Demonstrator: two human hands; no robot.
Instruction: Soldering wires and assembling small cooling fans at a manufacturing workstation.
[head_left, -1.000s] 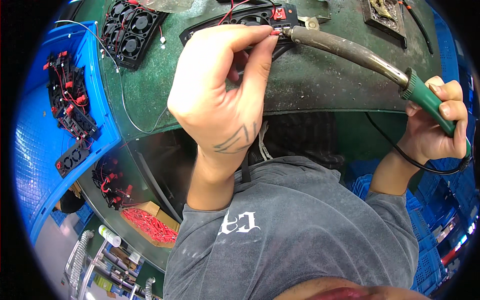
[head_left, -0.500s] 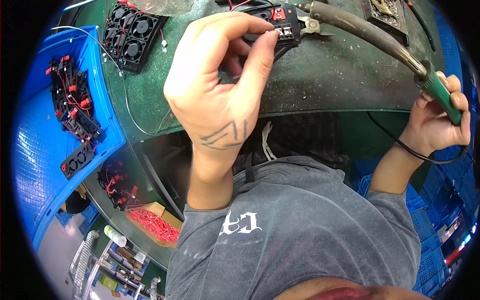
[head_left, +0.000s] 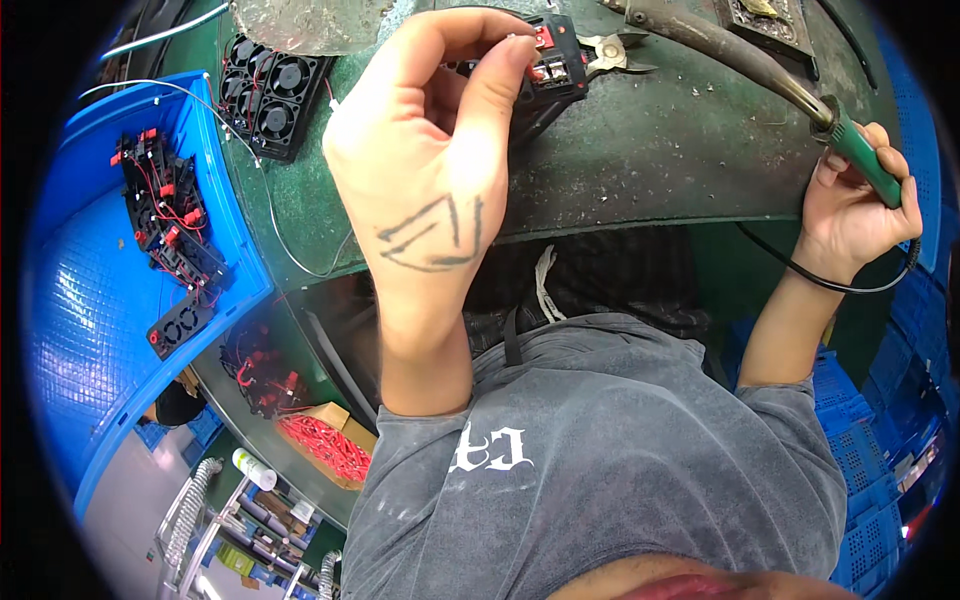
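My left hand (head_left: 430, 170) is closed at the top middle of the bench, thumb and index finger pinched together at a small black housing (head_left: 560, 88). A red connector and shiny metal contacts show on the housing's face; my fingers hide its left part. On the right, my right hand (head_left: 850, 225) wraps round the green handle (head_left: 868, 165) of a soldering iron. Its long, discoloured metal shaft (head_left: 730, 52) slants up and left, and the tip end is not clearly visible. Beside the housing, on its right, lies a pair of cutting pliers (head_left: 610, 52) with jaws apart.
Black fan units (head_left: 275, 85) lie on the green bench (head_left: 660, 160) at left. A blue bin (head_left: 90, 300) holds several wired black housings (head_left: 165, 215). Below the bench top is a carton of red parts (head_left: 325, 445). A metal tray (head_left: 765, 30) sits at upper right.
My left hand and the black housing have shifted left, away from the pliers, and the housing has turned slightly. The soldering iron has moved a little up and left with my right hand.
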